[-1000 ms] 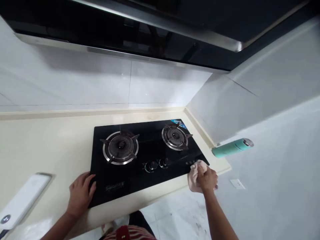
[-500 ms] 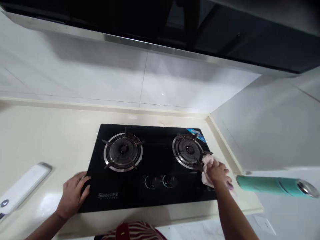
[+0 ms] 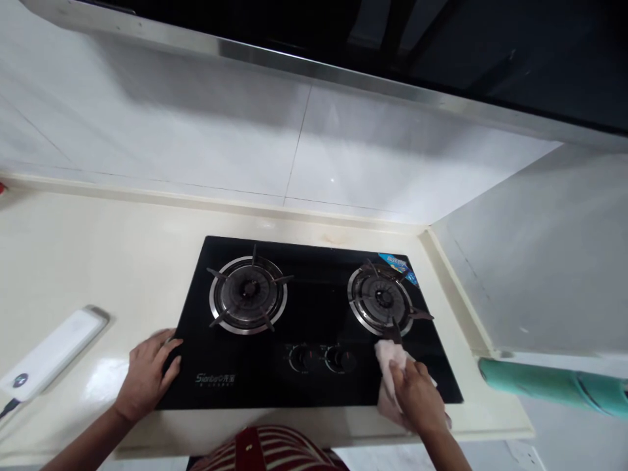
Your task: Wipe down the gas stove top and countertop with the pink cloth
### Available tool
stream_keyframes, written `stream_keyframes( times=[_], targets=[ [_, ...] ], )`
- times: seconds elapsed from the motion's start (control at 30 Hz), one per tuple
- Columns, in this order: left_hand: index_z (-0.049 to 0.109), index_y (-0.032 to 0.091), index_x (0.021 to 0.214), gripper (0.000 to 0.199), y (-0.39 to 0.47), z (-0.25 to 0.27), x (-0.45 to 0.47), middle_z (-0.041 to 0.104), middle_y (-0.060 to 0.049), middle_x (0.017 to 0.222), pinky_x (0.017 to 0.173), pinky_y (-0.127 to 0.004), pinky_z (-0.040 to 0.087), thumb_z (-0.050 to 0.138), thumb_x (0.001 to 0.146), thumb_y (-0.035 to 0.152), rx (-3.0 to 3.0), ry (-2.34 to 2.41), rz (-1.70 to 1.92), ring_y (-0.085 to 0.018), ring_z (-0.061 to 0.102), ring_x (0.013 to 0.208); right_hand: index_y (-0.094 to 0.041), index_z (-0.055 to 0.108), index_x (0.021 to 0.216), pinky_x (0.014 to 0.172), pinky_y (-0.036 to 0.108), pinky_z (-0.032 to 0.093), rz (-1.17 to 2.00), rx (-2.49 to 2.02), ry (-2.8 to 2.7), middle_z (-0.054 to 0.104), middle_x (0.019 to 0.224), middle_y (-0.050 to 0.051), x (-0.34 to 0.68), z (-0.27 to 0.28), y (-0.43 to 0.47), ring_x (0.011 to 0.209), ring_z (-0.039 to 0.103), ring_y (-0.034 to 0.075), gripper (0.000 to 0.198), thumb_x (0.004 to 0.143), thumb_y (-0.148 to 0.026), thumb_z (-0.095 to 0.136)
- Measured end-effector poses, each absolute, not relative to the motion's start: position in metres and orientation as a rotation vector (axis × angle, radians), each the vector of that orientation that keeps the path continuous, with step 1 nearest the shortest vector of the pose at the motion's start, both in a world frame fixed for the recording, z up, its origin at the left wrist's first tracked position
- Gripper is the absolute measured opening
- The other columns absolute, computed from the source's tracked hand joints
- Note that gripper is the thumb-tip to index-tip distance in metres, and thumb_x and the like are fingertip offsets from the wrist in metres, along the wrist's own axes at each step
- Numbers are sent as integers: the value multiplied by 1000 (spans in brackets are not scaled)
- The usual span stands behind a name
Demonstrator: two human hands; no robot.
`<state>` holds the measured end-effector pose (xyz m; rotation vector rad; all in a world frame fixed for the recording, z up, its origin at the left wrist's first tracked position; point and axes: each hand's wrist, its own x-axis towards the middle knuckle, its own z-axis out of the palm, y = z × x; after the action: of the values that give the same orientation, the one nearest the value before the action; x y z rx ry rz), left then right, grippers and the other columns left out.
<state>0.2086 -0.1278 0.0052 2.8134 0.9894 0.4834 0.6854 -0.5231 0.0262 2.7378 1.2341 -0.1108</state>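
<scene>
My right hand (image 3: 417, 392) grips a pale pink cloth (image 3: 390, 366) at the front right of the black glass gas stove (image 3: 314, 301). The cloth's upper end touches the front pan-support prong of the right burner (image 3: 383, 297), and its lower part hangs toward the stove's front edge. At the stove's left edge lies my left hand (image 3: 150, 373), fingers apart, with the fingertips on the glass and nothing held. Two black knobs (image 3: 321, 358) sit between the hands. The left burner (image 3: 248, 294) has its own dark prongs.
A white power strip (image 3: 53, 353) with a dark cord lies on the cream countertop (image 3: 132, 261) at left. A green cylinder (image 3: 549, 386) is at the right, by the counter's edge. The dark range hood (image 3: 314, 33) overhangs the back.
My right hand has moved the cloth left and toward me, from the right burner's right side to its front. My left hand stays at the stove's edge. The view has shifted slightly.
</scene>
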Motion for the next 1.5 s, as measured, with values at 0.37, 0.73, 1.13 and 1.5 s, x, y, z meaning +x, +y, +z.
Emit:
stream_keyframes(
  times=[0.37, 0.73, 1.13, 1.5],
  targets=[
    [63, 22, 114, 28, -129, 8, 209, 65, -11, 126, 98, -45, 43, 50, 93, 35, 2811, 965, 506, -29, 57, 121, -17, 64, 122, 93, 33, 49, -464, 2754, 1306, 65, 125, 14, 681, 58, -425, 110, 66, 25, 44, 101, -40, 32],
    [62, 26, 115, 26, -130, 6, 208, 66, -8, 127, 96, -41, 43, 53, 92, 34, 2789, 962, 582, -27, 58, 121, -18, 58, 133, 98, 32, 44, -679, 2850, 1671, 61, 124, 12, 657, 72, -260, 113, 60, 22, 43, 100, -37, 40],
    [61, 26, 116, 26, -134, 6, 207, 66, -8, 126, 97, -41, 43, 55, 91, 32, 2776, 977, 583, -26, 58, 122, -6, 53, 130, 96, 47, 46, -274, 3078, 888, 53, 128, 25, 761, 85, -224, 113, 59, 32, 48, 97, -35, 33],
    [62, 26, 114, 26, -133, 2, 206, 66, -8, 127, 98, -42, 44, 54, 90, 34, 2768, 996, 549, -27, 58, 122, -12, 57, 125, 94, 39, 46, -371, 2883, 1253, 49, 130, 19, 697, 75, -146, 113, 59, 28, 45, 100, -42, 36]
  ],
)
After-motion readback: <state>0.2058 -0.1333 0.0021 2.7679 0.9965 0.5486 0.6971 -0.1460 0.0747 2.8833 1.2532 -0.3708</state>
